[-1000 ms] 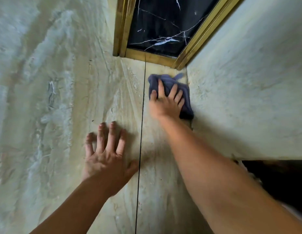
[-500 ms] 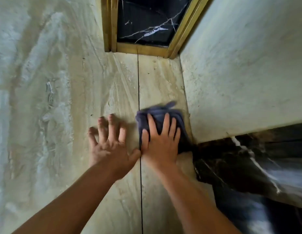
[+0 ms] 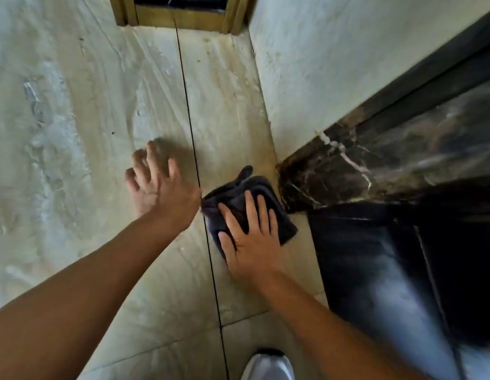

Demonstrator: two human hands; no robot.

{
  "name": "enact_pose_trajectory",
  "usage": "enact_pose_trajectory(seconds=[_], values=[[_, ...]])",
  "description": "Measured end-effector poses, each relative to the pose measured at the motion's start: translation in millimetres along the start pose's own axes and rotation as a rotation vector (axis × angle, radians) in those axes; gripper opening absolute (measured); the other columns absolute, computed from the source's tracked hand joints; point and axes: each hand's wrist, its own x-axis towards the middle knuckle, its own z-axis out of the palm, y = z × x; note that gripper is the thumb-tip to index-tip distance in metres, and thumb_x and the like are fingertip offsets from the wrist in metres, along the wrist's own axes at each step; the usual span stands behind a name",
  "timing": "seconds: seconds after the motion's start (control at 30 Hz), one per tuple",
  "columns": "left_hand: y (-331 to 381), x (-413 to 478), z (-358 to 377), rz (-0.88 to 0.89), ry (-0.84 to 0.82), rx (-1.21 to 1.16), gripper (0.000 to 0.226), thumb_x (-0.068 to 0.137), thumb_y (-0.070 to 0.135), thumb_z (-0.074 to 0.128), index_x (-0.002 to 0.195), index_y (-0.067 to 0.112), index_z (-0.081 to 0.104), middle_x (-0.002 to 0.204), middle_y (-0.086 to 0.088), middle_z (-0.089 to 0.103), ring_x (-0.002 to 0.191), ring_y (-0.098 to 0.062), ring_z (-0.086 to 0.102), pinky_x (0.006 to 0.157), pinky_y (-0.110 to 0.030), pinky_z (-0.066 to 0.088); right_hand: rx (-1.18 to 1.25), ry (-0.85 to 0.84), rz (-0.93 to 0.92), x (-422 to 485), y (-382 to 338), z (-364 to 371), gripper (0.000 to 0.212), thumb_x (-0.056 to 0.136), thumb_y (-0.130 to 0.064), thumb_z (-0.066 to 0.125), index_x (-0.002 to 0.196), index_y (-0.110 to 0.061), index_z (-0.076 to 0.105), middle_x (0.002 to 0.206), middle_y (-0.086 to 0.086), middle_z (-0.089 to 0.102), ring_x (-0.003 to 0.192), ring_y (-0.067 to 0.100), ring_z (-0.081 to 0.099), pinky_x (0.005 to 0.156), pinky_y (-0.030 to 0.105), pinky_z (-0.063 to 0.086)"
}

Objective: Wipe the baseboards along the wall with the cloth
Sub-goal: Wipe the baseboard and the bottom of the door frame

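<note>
- Under my right hand [image 3: 252, 242], palm and spread fingers press the folded dark grey cloth [image 3: 282, 226] flat on the pale marble floor [image 3: 73, 105]; that grip only pins it.
- Just right of the cloth, the dark veined stone baseboard [image 3: 334, 171] begins, running away rightward; my right hand is nearer.
- Left of the cloth, my left hand [image 3: 159, 185] braces, its grip splayed and empty.
</note>
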Motion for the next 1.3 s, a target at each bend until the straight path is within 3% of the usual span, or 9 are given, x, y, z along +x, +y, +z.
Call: enact_pose_trajectory(seconds=[0.27, 0.43, 0.57, 0.7, 0.83, 1.0, 1.13, 1.2, 1.3], values=[[27.4, -65.9, 15.2, 0.288, -0.053, 0.087, 0.068, 0.09, 0.05, 0.044, 0.147, 0.014, 0.029, 0.158, -0.018, 0.014, 0.145, -0.041, 0.013, 0.111, -0.057, 0.023, -0.112, -0.108, -0.005, -83.9, 92.2, -4.0, 0.053, 0.101, -0.055, 0.018, 0.153, -0.047, 0.01, 0.166, 0.003, 0.002, 0.152, 0.028, -0.001, 0.121, 0.047, 0.001], [29.3, -85.9, 24.1, 0.432, -0.081, 0.076, 0.073, 0.085, 0.051, 0.055, 0.142, 0.011, 0.034, 0.153, -0.02, 0.023, 0.146, -0.039, 0.016, 0.11, -0.059, 0.025, -0.028, -0.074, 0.706, -74.4, 223.0, -42.6, 0.057, 0.097, -0.055, 0.015, 0.152, -0.039, 0.016, 0.166, 0.005, 0.003, 0.152, 0.026, 0.0, 0.121, 0.052, 0.009], [38.8, -93.1, 36.7, 0.408, -0.106, 0.058, 0.08, 0.085, 0.053, 0.054, 0.144, 0.004, 0.029, 0.156, -0.026, 0.015, 0.148, -0.043, 0.005, 0.114, -0.062, 0.015, 0.114, -0.04, 0.993, -69.6, 190.6, -30.9, 0.058, 0.098, -0.055, 0.015, 0.153, -0.043, 0.001, 0.166, 0.005, -0.006, 0.151, 0.026, -0.008, 0.121, 0.049, -0.001], [39.2, -95.4, 49.4, 0.408, -0.033, 0.023, 0.083, 0.083, 0.056, 0.041, 0.142, -0.002, 0.032, 0.155, -0.029, 0.015, 0.147, -0.046, 0.007, 0.112, -0.066, 0.014, 0.034, -0.058, 0.573, -93.5, 98.9, -3.8, 0.058, 0.095, -0.068, 0.013, 0.149, -0.054, -0.003, 0.165, 0.005, -0.007, 0.15, 0.025, -0.015, 0.116, 0.043, -0.014], [25.6, -89.9, 50.9, 0.458, -0.048, 0.053, 0.089, 0.082, 0.067, 0.033, 0.146, 0.004, 0.034, 0.159, -0.025, 0.017, 0.149, -0.043, 0.008, 0.112, -0.062, 0.015, -0.19, -0.184, -0.188, -101.5, 173.2, -35.6, 0.052, 0.1, -0.051, 0.033, 0.15, -0.044, 0.024, 0.164, 0.011, 0.008, 0.151, 0.035, 0.005, 0.121, 0.053, 0.007], [27.3, -88.3, 52.1, 0.441, -0.082, 0.108, 0.092, 0.08, 0.07, 0.032, 0.149, 0.009, 0.034, 0.162, -0.021, 0.016, 0.15, -0.041, 0.007, 0.114, -0.057, 0.011, -0.062, 0.011, 0.736, -79.9, 232.7, -49.5, 0.058, 0.099, -0.047, 0.031, 0.151, -0.024, 0.032, 0.162, 0.016, 0.017, 0.15, 0.032, 0.011, 0.12, 0.051, 0.015], [30.7, -87.2, 56.3, 0.451, -0.101, 0.094, 0.093, 0.078, 0.068, 0.045, 0.147, 0.007, 0.035, 0.16, -0.024, 0.016, 0.149, -0.044, 0.009, 0.114, -0.06, 0.013, 0.075, 0.202, 1.179, -58.9, 176.4, -28.4, 0.053, 0.101, -0.037, 0.039, 0.152, -0.029, 0.028, 0.161, 0.014, 0.019, 0.148, 0.033, 0.014, 0.116, 0.052, 0.013], [35.1, -89.9, 50.4, 0.429, -0.143, 0.114, 0.094, 0.08, 0.069, 0.045, 0.15, 0.008, 0.029, 0.162, -0.023, 0.009, 0.15, -0.042, 0.004, 0.117, -0.058, 0.01, 0.073, 0.162, 1.158, -58.8, 124.2, -18.6, 0.055, 0.097, -0.03, 0.046, 0.15, -0.031, 0.031, 0.158, 0.017, 0.021, 0.144, 0.039, 0.017, 0.112, 0.059, 0.017], [27.7, -92.3, 27.0, 0.441, -0.248, 0.146, 0.088, 0.089, 0.067, 0.032, 0.155, 0.015, 0.009, 0.163, -0.019, -0.014, 0.151, -0.037, -0.01, 0.122, -0.052, 0.004, 0.018, 0.004, 0.621, -76.5, 26.4, -22.5, 0.059, 0.084, -0.012, 0.061, 0.137, -0.035, 0.047, 0.151, 0.017, 0.033, 0.132, 0.043, 0.03, 0.104, 0.061, 0.031]])
